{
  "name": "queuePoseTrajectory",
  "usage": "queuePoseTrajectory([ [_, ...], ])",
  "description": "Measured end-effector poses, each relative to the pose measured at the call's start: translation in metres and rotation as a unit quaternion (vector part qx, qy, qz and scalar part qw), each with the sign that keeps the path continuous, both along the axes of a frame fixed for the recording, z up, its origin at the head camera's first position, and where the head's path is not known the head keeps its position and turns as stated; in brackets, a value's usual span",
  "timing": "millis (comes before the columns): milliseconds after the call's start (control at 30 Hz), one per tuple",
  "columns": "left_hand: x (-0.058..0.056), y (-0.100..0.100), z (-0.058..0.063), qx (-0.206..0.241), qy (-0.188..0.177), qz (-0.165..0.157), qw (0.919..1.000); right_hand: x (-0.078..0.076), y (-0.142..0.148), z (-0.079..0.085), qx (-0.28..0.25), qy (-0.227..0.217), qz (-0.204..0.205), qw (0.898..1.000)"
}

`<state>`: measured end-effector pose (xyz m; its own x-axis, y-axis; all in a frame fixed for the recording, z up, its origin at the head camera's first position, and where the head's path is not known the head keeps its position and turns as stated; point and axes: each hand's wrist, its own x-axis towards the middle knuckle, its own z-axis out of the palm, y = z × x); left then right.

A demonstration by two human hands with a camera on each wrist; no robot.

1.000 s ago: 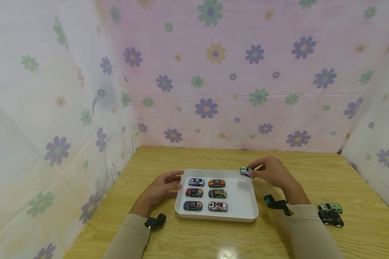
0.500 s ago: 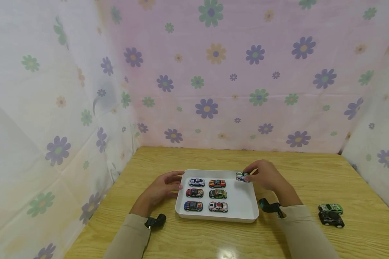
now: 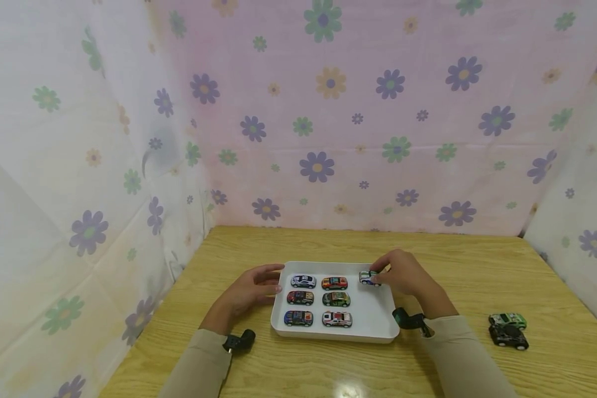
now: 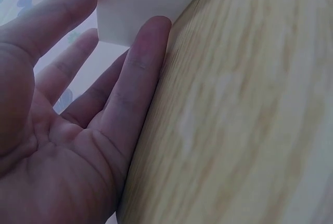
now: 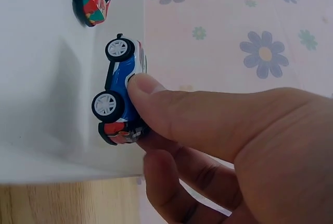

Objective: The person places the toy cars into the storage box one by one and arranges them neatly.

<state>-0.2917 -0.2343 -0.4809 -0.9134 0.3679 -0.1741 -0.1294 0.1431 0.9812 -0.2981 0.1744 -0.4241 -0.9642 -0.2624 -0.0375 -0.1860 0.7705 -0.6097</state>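
Small toy car (image 3: pixel 368 277), white and blue with green on top, pinched in my right hand (image 3: pixel 403 276). Thumb and fingers (image 5: pixel 171 114) grip its roof and sides so the wheels stay free and point down at the tray floor. Right wrist view shows the wheels at or just off the white bottom; can't tell if they touch. Car sits over the far right corner of the white tray (image 3: pixel 378 315), starting a third column next to the filled ones, nose in line with the others.

Six cars parked in the tray already, two columns of three: white-blue car (image 3: pixel 303 281), red-orange car (image 3: pixel 334 283), dark red car (image 3: pixel 300 297), green-dark car (image 3: pixel 335 299), blue car (image 3: pixel 298 318), white-red car (image 3: pixel 336 319). All on their wheels, evenly spaced, none touching.

My left hand (image 3: pixel 251 290) is flat and relaxed, fingers (image 4: pixel 140 67) straight against the tray's left wall, little finger edge on the surface (image 3: pixel 477 276). Holds nothing; looks like it braces the tray so it won't slide.

Well apart on the right: green car (image 3: pixel 506 319) and black car (image 3: pixel 508 335), close together on the surface. Flowered cloth (image 3: pixel 328 110) hangs all round behind.
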Motion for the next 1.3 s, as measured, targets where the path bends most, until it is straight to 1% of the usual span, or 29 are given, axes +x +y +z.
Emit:
queuePoseTrajectory([
  [233, 0.003, 0.001, 0.003, -0.003, -0.005, -0.006, 1.0, 0.002, -0.004, -0.002, 0.013, -0.008, -0.017, 1.0],
  [433, 0.002, 0.002, 0.003, -0.009, 0.0, -0.011, 0.9999, 0.0, -0.006, -0.007, 0.017, -0.01, -0.022, 1.0],
  [600, 0.002, 0.002, 0.003, -0.012, -0.001, -0.008, 0.9999, -0.001, -0.008, -0.01, 0.023, -0.015, -0.023, 0.999],
  [867, 0.002, 0.002, 0.002, -0.019, 0.008, -0.007, 0.9998, 0.0, -0.01, -0.008, 0.038, -0.022, -0.022, 0.999],
  [1067, 0.001, 0.002, 0.002, -0.009, 0.007, -0.014, 0.9998, 0.0, -0.011, -0.009, 0.04, -0.03, -0.027, 0.998],
  [1300, 0.0, 0.001, 0.002, -0.004, 0.005, -0.014, 0.9999, 0.0, -0.012, -0.008, 0.041, -0.032, -0.028, 0.998],
])
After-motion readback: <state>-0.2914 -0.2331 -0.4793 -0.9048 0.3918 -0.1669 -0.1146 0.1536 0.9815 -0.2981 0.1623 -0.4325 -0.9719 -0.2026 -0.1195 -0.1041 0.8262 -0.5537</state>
